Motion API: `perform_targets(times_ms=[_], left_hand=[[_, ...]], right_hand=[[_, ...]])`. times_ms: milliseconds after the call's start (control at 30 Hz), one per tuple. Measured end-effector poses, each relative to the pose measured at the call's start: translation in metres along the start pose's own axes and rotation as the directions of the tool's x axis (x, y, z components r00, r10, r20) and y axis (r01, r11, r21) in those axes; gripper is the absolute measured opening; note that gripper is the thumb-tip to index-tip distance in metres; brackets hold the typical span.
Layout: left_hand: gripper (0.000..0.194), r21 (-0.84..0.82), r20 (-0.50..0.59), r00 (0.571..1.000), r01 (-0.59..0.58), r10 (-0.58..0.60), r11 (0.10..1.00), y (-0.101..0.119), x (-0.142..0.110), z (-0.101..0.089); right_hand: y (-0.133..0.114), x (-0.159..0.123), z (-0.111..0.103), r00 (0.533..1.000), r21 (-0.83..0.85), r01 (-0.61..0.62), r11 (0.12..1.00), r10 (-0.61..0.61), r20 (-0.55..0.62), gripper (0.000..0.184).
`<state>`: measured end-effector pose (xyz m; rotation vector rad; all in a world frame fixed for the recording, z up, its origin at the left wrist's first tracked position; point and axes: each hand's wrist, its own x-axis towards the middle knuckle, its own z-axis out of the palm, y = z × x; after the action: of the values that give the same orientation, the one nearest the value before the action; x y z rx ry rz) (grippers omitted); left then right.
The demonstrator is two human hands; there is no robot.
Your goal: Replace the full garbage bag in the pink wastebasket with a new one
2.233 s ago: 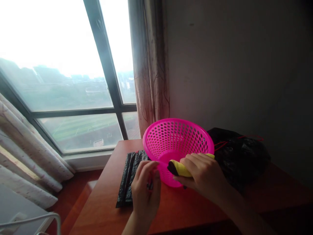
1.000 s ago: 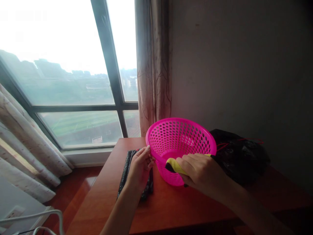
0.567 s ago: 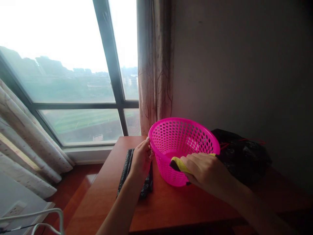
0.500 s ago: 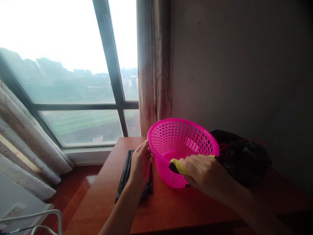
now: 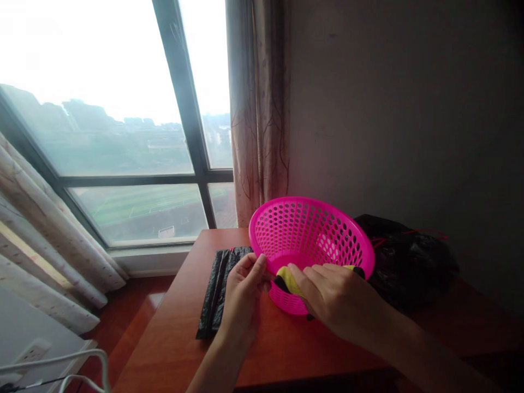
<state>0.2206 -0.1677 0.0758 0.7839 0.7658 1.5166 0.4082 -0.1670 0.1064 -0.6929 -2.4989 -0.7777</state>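
A bright pink plastic basket [image 5: 286, 229] with many round holes stands tilted on the reddish wooden table, its mouth facing me. My left hand [image 5: 248, 284] pinches the near-left part of its rim between thumb and fingers. A yellow cloth with black edges [image 5: 289, 279] is folded over the near rim. My right hand [image 5: 331, 289] is closed over this cloth and presses it around the rim; its fingertips reach inside. A folded black plastic bag [image 5: 213, 295] lies flat on the table, partly behind my left hand.
A crumpled black plastic bag with red strings [image 5: 409, 262] sits right of the basket. The table [image 5: 164, 338] meets a grey wall and a curtain [image 5: 262, 109]. A window [image 5: 123, 142] is at the left, with white cables [image 5: 82, 357] at lower left.
My left hand has moved right and nearer along the rim, toward the cloth. The basket has turned and shifted slightly right. More of the flat black bag shows.
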Motion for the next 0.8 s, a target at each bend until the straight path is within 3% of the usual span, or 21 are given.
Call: perform_targets(times_ms=[167, 400, 567, 667, 800], left_hand=[[0.026, -0.052, 0.019, 1.0, 0.012, -0.011, 0.999, 0.005, 0.014, -0.008], [0.027, -0.128, 0.036, 0.998, 0.063, -0.059, 0.99, 0.023, 0.048, -0.024], [0.026, -0.09, -0.01, 0.999, 0.047, -0.048, 0.995, 0.02, 0.064, -0.022], [0.027, -0.066, -0.043, 0.999, -0.018, 0.015, 0.998, 0.012, 0.054, -0.017], [0.028, 0.021, -0.019, 0.999, -0.046, 0.046, 0.999, -0.002, 0.015, -0.007]], right_hand=[[0.002, -0.005, -0.003, 0.999, 0.026, -0.024, 0.999, 0.024, 0.022, 0.024], [0.016, -0.026, -0.011, 0.997, 0.219, -0.082, 0.972, 0.08, 0.019, 0.012], [0.019, -0.029, -0.01, 0.985, 0.253, -0.171, 0.952, 0.17, 0.024, 0.015], [0.013, -0.021, -0.006, 0.973, 0.236, -0.226, 0.945, 0.229, 0.013, 0.02], [0.0, -0.008, 0.002, 0.959, 0.148, -0.274, 0.95, 0.282, -0.037, 0.019]])
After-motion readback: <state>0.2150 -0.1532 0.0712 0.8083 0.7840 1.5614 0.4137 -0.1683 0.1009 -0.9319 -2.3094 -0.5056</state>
